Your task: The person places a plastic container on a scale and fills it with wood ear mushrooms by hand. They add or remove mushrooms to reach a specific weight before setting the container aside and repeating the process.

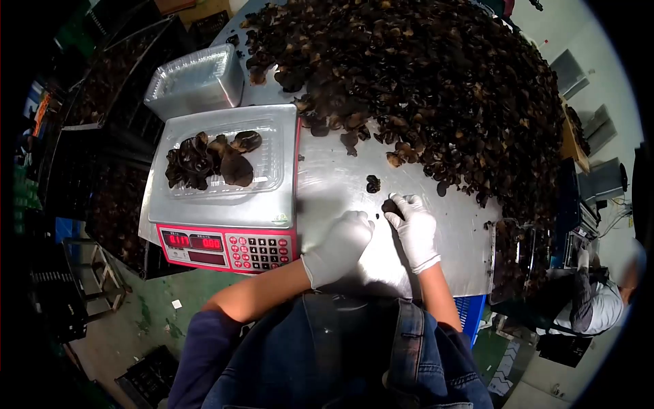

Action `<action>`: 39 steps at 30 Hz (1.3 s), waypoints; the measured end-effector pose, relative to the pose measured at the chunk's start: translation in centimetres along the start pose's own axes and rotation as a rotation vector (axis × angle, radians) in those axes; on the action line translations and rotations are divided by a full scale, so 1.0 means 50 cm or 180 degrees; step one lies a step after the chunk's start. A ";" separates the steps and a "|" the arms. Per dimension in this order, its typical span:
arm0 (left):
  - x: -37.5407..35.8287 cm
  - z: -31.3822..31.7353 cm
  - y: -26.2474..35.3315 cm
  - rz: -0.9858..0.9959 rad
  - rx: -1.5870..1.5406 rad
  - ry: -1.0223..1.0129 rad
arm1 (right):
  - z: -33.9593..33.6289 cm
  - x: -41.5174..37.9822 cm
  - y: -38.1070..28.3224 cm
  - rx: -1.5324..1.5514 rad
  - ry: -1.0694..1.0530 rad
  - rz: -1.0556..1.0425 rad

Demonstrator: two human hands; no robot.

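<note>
My right hand (414, 230), in a white glove, pinches a dark wood ear mushroom (392, 208) between thumb and fingers just above the metal table (327, 177). Beside it, my left hand (338, 250), also gloved and slightly blurred, is closed; whatever its fingers may hold is hidden. A small wood ear piece (373, 183) lies on the table beyond both hands. To the left, a red-framed digital scale (225, 213) bears a clear plastic tray (271, 170) with several wood ears (204, 161) in it. Its red display is lit.
A large heap of wood ears (436, 88) covers the far and right side of the table. Stacked clear trays (197, 82) stand behind the scale. Dark crates (119, 198) are at the left. Another person (599, 303) sits at the far right.
</note>
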State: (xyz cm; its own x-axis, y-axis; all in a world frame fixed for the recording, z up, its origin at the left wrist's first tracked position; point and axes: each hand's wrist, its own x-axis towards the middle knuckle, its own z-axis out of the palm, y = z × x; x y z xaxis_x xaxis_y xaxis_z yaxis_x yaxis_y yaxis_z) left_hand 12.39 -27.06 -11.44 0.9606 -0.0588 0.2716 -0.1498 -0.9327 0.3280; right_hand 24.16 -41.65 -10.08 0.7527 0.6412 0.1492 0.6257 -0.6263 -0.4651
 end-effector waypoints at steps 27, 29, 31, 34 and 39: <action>-0.097 -0.398 -0.327 -0.1913 0.0905 0.1144 | 0.052 0.226 -0.388 0.1627 0.0106 -0.1649; -0.102 -0.403 -0.337 -0.1924 0.0796 0.0820 | 0.040 0.218 -0.363 0.1744 0.0262 -0.1344; -0.103 -0.413 -0.326 -0.1910 0.0673 0.0766 | 0.034 0.248 -0.283 0.1267 0.0597 -0.0836; -0.105 -0.414 -0.317 -0.1931 0.0713 0.0764 | 0.086 0.306 -0.099 -0.0165 0.0571 -0.0367; -0.075 -0.408 -0.255 -0.1807 0.1012 0.1062 | 0.166 0.346 0.045 -0.1906 0.0671 -0.0370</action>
State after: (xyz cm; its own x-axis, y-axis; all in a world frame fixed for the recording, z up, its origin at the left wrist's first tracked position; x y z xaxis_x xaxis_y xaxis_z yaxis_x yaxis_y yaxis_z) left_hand 5.92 -7.69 1.83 0.7401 0.5287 0.4157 0.4739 -0.8485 0.2354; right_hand 36.89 -28.27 -15.80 0.6590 0.6572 0.3659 0.6657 -0.7360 0.1229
